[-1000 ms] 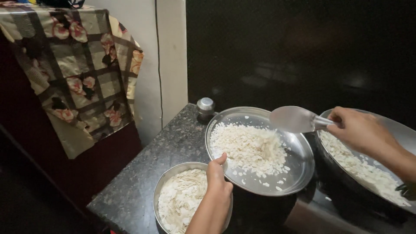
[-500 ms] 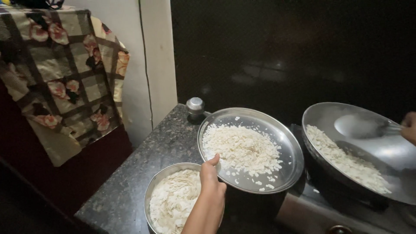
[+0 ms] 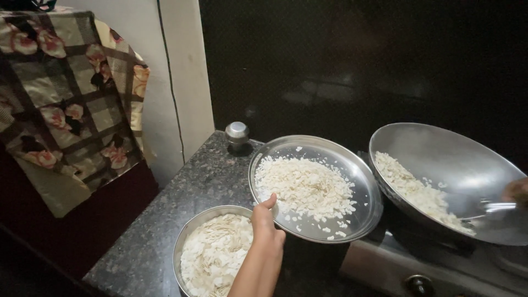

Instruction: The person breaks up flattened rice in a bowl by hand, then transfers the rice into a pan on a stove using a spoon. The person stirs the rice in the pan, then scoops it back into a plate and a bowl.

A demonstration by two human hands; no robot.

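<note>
Head view: the left hand (image 3: 265,223) has its grip pinched on the near rim of a steel plate (image 3: 360,181) of white flakes, held above the dark speckled table (image 3: 165,220). The right hand (image 3: 517,191), at the frame edge, touches a spatula (image 3: 492,208) inside the wok (image 3: 440,154); its grip cannot be told. A floral cloth (image 3: 66,99) hangs left.

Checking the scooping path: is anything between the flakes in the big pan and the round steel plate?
Nothing visible: the wide steel pan sits right beside the round steel plate that the left hand holds, rims nearly meeting.
</note>
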